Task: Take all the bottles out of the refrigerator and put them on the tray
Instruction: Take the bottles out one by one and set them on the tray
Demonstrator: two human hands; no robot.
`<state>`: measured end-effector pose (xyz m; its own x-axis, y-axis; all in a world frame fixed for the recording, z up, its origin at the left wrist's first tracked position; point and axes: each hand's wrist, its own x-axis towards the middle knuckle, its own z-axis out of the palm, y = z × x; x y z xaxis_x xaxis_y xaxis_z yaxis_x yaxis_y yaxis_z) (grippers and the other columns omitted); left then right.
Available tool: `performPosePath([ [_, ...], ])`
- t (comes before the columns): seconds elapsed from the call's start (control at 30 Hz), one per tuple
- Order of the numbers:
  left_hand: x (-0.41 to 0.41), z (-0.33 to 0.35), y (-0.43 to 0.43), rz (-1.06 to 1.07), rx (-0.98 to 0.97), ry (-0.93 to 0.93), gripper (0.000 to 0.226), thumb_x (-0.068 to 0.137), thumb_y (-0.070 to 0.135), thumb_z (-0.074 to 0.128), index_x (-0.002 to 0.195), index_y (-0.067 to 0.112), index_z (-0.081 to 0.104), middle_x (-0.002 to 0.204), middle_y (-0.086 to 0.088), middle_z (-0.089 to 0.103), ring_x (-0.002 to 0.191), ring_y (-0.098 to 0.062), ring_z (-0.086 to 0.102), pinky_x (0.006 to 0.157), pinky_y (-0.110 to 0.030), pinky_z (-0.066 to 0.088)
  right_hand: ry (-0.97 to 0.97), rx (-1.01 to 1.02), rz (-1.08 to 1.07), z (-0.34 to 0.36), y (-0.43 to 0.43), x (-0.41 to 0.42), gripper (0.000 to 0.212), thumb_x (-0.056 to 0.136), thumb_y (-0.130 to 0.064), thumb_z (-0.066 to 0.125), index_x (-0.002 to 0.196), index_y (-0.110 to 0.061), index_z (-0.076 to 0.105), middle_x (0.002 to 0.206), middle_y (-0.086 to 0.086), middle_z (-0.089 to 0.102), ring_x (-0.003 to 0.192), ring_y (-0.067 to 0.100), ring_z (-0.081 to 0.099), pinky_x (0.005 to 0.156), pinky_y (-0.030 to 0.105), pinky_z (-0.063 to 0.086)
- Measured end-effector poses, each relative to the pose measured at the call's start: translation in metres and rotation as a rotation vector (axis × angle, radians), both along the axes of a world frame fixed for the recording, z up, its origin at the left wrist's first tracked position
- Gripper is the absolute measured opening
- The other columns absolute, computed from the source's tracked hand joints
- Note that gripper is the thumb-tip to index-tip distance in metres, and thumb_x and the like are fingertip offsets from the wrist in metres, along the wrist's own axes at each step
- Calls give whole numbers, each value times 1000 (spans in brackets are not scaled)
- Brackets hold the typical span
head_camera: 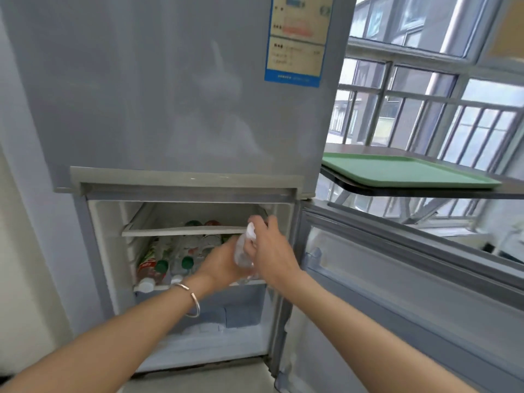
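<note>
The refrigerator [175, 109] has its lower compartment open. Several bottles [158, 265] with green and white caps lie on its middle shelf, and two more caps show on the shelf above. Both my hands reach into the compartment's right side. A clear plastic bottle [243, 252] stands between them: my left hand [219, 265] holds it low, my right hand [270, 251] wraps its upper part from the right. The green tray [402, 170] lies empty on a dark table to the right of the refrigerator, above the open door.
The open lower door [411, 279] swings out to the right, below the table [453, 191]. A barred window [425, 109] is behind the table. A drawer [215, 310] sits at the compartment's bottom. A wall stands on the left.
</note>
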<state>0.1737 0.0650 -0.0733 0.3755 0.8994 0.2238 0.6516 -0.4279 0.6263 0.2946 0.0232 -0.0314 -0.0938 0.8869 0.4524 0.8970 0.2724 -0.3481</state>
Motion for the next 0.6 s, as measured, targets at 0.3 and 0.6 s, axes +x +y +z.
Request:
performPosePath([
  [0.3,21,100,-74,43,-5,-121,27,74,30,78,95,16,67,87,3,70,79,-15,67,72,-30,55,311,-135,96,92,-81,53,58,84,-20,58,137,-16,37,129,8,47,115,25,52,97,39,46],
  [0.6,108,216,-103,-175,66,-313,59,72,37,81,123,20,55,113,-1,65,102,-17,63,85,-31,54,441,-40,-45,121,-119,123,82,74,-32,79,137,-20,27,133,2,46,113,24,57,90,38,49],
])
